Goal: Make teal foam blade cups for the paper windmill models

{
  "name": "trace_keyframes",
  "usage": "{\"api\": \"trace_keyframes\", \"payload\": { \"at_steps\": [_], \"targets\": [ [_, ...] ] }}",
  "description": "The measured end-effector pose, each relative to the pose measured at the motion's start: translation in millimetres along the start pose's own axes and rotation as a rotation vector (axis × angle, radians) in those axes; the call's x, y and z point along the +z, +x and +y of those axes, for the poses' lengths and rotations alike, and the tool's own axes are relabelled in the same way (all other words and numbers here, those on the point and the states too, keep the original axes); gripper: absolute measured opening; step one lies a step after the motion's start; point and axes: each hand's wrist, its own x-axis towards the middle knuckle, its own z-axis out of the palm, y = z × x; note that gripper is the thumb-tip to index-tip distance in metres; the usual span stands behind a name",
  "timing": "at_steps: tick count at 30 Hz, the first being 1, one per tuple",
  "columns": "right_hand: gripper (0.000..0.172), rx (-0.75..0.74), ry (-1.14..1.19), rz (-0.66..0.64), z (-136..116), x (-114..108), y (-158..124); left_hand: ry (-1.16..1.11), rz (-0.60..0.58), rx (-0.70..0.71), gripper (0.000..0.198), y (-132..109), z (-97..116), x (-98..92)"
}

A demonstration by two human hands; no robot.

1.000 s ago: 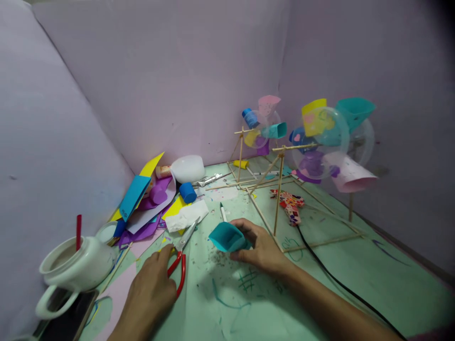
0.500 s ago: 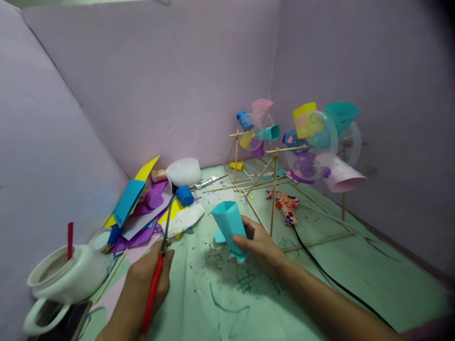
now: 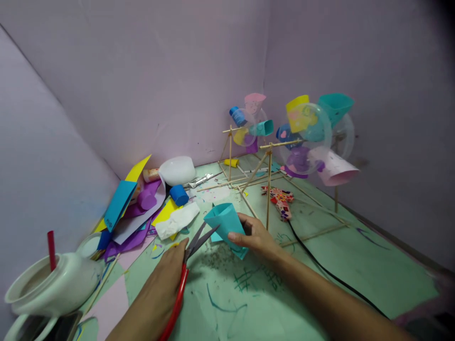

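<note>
My left hand point(image 3: 170, 270) grips a pair of red-handled scissors point(image 3: 183, 279), whose blades are spread apart and point at the turquoise paper cup point(image 3: 227, 227). One blade tip reaches the cup's left side; whether it touches I cannot tell. The cup leans to the left with its wide mouth up, and my right hand point(image 3: 258, 237) pinches it from the right, thumb in front. A small turquoise paper scrap point(image 3: 216, 237) lies on the table behind the cup. Grey crumbs are scattered beneath.
Two stick-framed wheels with coloured paper cups stand behind, the nearer wheel point(image 3: 305, 137) at right. A patterned glue gun point(image 3: 280, 201) with a black cord lies beside it. Coloured paper point(image 3: 121, 203) is heaped at left, near a white pot point(image 3: 57, 284) holding a red stick.
The scissors have swung from upright toward the cup, and their blades have opened. The cup stays in my right hand, tilted slightly more to the left. The view has shifted a little.
</note>
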Motion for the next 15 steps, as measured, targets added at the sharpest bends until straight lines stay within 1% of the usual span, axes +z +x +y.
{"api": "trace_keyframes", "payload": {
  "at_steps": [2,3,7,11,14,15],
  "targets": [
    [0.041,-0.014,-0.047,-0.027,-0.8,0.6,-0.4,-0.025,-0.092,0.014,0.056,-1.1,0.9,-1.4],
    [0.042,-0.019,-0.070,-0.034,-1.4,0.9,-0.8,-0.036,-0.119,0.022,0.057,-0.9,1.2,-1.9],
    [0.042,-0.033,-0.155,-0.056,-3.7,1.7,-2.5,-0.023,-0.109,0.014,0.056,2.1,8.8,-4.3],
    [0.040,-0.026,-0.180,-0.074,-5.2,2.3,-3.1,-0.017,-0.110,0.001,0.052,4.5,18.3,-6.5],
    [0.042,-0.024,-0.186,-0.075,-5.5,2.4,-2.7,0.002,-0.088,-0.024,0.053,5.0,16.5,-4.1],
    [0.042,-0.025,-0.186,-0.077,-5.5,2.4,-2.7,0.020,-0.062,-0.031,0.053,5.0,15.2,-2.8]
  ]
}}
